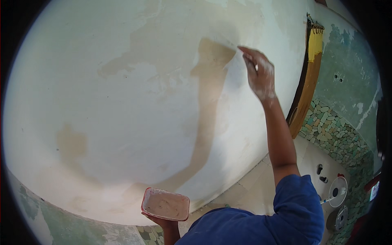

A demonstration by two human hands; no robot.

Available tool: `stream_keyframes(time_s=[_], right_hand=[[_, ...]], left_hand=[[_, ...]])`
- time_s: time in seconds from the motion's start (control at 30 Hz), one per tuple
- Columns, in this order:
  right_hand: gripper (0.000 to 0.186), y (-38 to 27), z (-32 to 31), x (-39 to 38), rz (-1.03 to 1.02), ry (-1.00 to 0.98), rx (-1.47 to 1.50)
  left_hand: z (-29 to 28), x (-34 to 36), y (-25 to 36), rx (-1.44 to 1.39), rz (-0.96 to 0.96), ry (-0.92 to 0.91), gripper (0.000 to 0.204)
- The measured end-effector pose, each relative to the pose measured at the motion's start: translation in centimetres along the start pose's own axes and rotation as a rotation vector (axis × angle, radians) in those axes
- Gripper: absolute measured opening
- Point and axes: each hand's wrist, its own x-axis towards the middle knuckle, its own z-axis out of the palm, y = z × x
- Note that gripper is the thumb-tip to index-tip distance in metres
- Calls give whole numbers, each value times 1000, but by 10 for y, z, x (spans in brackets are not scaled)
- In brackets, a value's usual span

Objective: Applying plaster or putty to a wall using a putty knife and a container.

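My right hand [261, 75], dusted with white, is raised to the pale wall [143, 110]. Its fingers pinch a thin flat scraper [228, 44], seen nearly edge-on and faint against the wall; its wide shadow falls just below. Beige patches [159, 49] of smoothed filler spread over the wall around it. Low at the wall's foot, my left hand [161, 221] grips a red-rimmed rectangular tub [166, 205] from beneath. Pinkish-beige paste lies inside the tub, its surface uneven. The tub hides most of the left fingers.
A wooden post [306, 90] with a yellow-painted top borders the wall on the right. Beyond it is a green wall [343, 61] with pebble cladding [326, 126]. On the tiled floor [253, 192] lie dark sandals [321, 173], near a white bucket [338, 192].
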Motion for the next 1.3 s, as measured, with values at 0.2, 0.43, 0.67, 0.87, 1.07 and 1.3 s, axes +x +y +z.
stream_keyframes(time_s=[0.2,0.43,0.67,0.87,1.07,1.3], right_hand=[[27,3,6,0,194,-340,198],[37,-35,8,-57,0,-446,108],[35,-35,12,7,-175,-114,-60],[48,-37,49,-26,-207,-158,-114],[49,-60,39,-88,-208,-374,-67],[40,-39,20,16,-339,-108,-93]], left_hand=[[1,-1,-1,27,-8,-13,65],[0,0,2,-20,-53,92,64],[11,-6,3,-8,-52,-40,66],[-11,-3,2,-17,-19,4,66],[-13,-8,9,-2,18,-26,69],[-6,-8,8,-27,-11,33,70]])
